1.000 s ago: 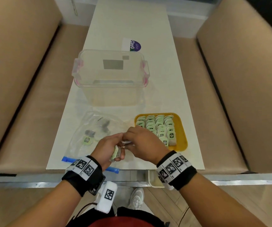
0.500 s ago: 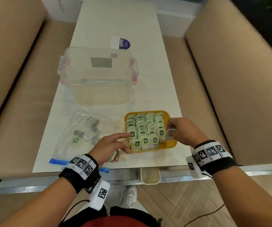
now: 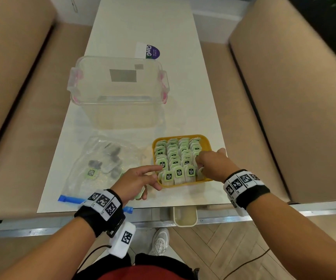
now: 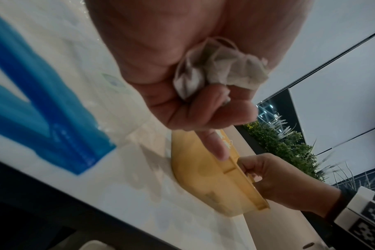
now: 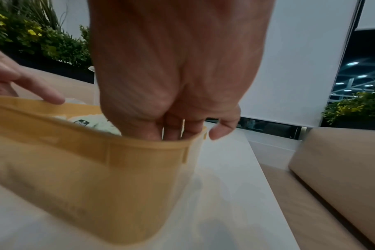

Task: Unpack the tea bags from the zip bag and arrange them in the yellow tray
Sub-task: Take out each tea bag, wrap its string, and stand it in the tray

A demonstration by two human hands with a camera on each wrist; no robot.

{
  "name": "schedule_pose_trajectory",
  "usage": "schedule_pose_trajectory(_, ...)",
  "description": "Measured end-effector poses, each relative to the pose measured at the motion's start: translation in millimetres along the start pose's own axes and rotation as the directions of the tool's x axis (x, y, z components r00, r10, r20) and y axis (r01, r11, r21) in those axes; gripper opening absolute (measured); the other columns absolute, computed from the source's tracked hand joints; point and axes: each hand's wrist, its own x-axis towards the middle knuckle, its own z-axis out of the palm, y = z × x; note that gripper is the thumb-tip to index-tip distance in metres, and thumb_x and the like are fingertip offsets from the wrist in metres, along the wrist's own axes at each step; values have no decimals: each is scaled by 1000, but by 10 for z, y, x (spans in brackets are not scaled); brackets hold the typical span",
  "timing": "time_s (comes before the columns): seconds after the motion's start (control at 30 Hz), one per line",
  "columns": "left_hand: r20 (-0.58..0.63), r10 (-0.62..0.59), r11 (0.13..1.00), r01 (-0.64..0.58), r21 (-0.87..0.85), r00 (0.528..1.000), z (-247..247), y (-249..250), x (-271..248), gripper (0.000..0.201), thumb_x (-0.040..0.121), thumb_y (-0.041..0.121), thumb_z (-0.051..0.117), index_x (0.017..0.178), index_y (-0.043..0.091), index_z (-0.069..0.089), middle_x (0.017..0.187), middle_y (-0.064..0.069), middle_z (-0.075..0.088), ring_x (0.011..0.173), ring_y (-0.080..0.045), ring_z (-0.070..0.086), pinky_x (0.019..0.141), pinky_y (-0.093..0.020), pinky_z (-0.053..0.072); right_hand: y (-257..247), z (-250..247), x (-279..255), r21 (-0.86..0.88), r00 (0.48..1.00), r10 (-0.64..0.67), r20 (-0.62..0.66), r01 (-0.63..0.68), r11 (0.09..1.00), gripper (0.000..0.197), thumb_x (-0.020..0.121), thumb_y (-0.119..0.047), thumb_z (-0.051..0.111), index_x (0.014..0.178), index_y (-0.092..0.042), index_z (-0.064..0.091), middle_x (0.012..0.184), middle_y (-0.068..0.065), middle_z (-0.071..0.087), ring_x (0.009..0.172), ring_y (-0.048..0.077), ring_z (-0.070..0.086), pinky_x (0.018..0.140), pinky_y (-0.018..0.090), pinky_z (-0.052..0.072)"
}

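Note:
The yellow tray (image 3: 183, 184) stands at the table's front right, packed with rows of green-tagged tea bags (image 3: 175, 158). My right hand (image 3: 211, 164) reaches its fingers down into the tray's front right corner and pinches a white tea bag (image 3: 201, 171); in the right wrist view the tray wall (image 5: 96, 169) hides the fingertips. My left hand (image 3: 136, 178) holds a crumpled tea bag (image 4: 216, 67) in its curled fingers while its index finger points onto the tray's left front rim (image 4: 203, 177). The clear zip bag (image 3: 102, 166) with a blue zip strip (image 3: 70, 199) lies left of the tray, several tea bags inside.
An open clear plastic tub (image 3: 118, 91) with pink latches stands behind the zip bag and tray. A white-and-purple card (image 3: 148, 51) lies farther back. Beige benches flank the narrow white table. A small cream bin (image 3: 184, 216) hangs below the table's front edge.
My right hand left the left hand at the table front, carried a tea bag to the tray's right side and dipped its fingers into the front right corner. The left index finger reached the tray.

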Motion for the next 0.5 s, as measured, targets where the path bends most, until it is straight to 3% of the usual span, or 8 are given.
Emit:
schedule_pose_trajectory(0.17,-2,6,1000,-6,-21,1000,5,-3,-4,30,98,19,60,123,35,68,92,-10,78,49,-20,49,47,-26,31,-5,59,13,-85,990,4,-140,-16,996,24,80,-11,58,100,-23,56,105,-1,53,101,24,51,81,42,33)
schedule_pose_trajectory(0.27,-5,5,1000,-5,-20,1000,3,-7,-3,31,98,19,59,123,34,68,92,-10,78,49,-20,49,46,-24,33,-15,92,0,-119,970,-16,-242,-14,993,51,58,-27,79,98,-16,49,100,7,51,87,30,47,67,40,34)
schedule_pose_trajectory(0.37,-8,11,999,-12,-35,1000,3,-12,-6,31,99,18,59,124,32,68,91,-12,77,48,-20,48,44,-21,36,-15,107,10,-167,964,14,-265,-60,984,71,40,-45,86,92,-13,50,93,9,49,77,28,45,60,37,31)
schedule_pose_trajectory(0.5,-19,21,999,-22,-50,1000,16,-3,-18,31,99,15,59,124,30,68,90,-15,77,46,-20,47,43,-20,37,-56,131,13,-229,975,27,-220,-79,970,68,45,-55,82,90,-12,55,97,10,49,81,28,44,63,39,33)
